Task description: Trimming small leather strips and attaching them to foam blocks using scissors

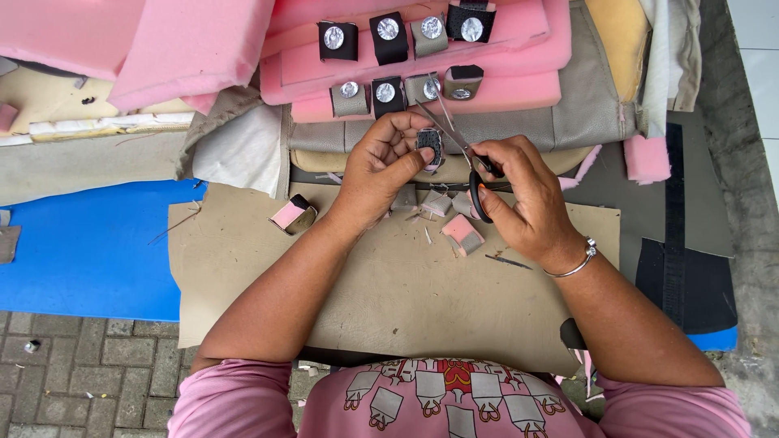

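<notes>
My left hand (380,166) pinches a small oval piece of black fabric (430,144) backed with pink foam, held upright between thumb and fingers. My right hand (523,195) grips black-handled scissors (462,150), blades open and pointing up-left beside the piece. Below the hands, several small offcuts of pink foam and grey fabric (461,233) lie on a tan sheet (389,284) that covers my lap.
Two rows of black and grey fabric tabs with silver discs (388,32) lie on pink foam slabs (519,49) ahead. More pink foam (162,40) sits at top left. A blue mat (89,243) is at left, dark fabric (690,284) at right, paving bricks (81,373) below.
</notes>
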